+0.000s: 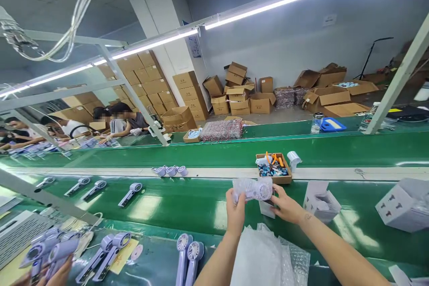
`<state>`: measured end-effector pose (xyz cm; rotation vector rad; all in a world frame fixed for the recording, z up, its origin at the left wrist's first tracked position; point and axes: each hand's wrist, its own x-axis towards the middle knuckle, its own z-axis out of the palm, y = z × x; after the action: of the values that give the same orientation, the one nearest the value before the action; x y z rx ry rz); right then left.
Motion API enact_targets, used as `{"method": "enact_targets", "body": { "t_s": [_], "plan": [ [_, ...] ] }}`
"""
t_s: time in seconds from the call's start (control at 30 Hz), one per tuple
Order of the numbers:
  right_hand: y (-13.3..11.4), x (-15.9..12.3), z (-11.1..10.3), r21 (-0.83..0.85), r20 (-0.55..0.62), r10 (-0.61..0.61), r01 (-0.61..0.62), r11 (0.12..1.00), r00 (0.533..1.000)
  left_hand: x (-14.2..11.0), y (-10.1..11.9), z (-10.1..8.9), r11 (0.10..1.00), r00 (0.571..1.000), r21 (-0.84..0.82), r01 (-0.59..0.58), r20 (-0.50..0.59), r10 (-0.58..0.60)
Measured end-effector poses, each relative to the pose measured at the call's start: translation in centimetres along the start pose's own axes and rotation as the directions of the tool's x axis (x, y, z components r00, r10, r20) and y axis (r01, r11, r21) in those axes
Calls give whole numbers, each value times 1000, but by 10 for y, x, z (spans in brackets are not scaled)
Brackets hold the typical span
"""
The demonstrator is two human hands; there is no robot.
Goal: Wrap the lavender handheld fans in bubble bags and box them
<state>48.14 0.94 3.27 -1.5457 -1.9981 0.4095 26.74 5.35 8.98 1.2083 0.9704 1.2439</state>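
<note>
A handheld fan (253, 188) in clear bubble wrap is held level above the green belt. My left hand (235, 212) closes around its left end, with the thumb in front. My right hand (287, 205) grips the right end, near the round fan head. Just below, by my right fingers, is a small white box (267, 208); whether they touch it I cannot tell. A stack of bubble-wrap bags (258, 257) lies between my forearms. Two bare lilac fans (189, 254) lie left of my left forearm.
Open white boxes (321, 203) stand on the green belt (201, 214) at right. A cardboard tray (284, 178) of tools and small parts sits beyond my hands. Several fans (130, 194) lie at left. Another person's hand (60, 275) holds fans at lower left.
</note>
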Motion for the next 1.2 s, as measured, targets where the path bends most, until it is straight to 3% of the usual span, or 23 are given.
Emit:
{"method": "enact_targets", "body": {
  "t_s": [0.07,0.17,0.27,0.37,0.47,0.53,0.6,0.7,0.73,0.8,0.9,1.07,1.13,1.2],
  "plan": [
    [4,0,-2,33,-64,59,-57,998,996,-5,-5,-3,950,991,280,-136,39,131],
    [8,-2,-1,120,-79,116,-106,987,990,-8,-1,3,660,935,662,-355,255,246],
    [18,-8,8,202,-73,128,-111,973,989,-1,11,30,364,914,838,-406,380,144],
    [33,-17,19,211,-134,170,-139,967,976,10,20,70,206,917,895,-395,399,24],
    [46,-23,27,207,-206,176,-133,969,963,15,24,103,164,915,907,-387,400,-53],
    [53,-24,30,203,-247,173,-123,971,954,16,25,115,152,888,891,-427,446,-115],
    [58,-26,32,201,-278,178,-124,972,944,20,27,120,146,800,823,-549,568,-191],
    [62,-29,32,207,-302,204,-144,968,931,37,32,118,174,615,675,-717,730,-299],
    [62,-29,32,211,-304,215,-154,965,928,44,34,117,194,571,645,-739,753,-326],
    [62,-29,32,221,-306,240,-177,959,921,56,38,113,238,536,621,-747,774,-337],
    [56,-28,32,254,-319,306,-230,939,897,64,38,105,275,575,629,-727,777,-254],
    [35,-23,27,408,-356,539,-392,825,764,56,22,86,260,658,671,-695,739,-147],
    [27,-18,24,376,-403,503,-363,853,765,54,9,80,212,699,699,-683,710,-89],
    [20,-12,22,327,-467,443,-316,890,765,53,-5,78,156,692,694,-702,718,-79]
  ]
}}
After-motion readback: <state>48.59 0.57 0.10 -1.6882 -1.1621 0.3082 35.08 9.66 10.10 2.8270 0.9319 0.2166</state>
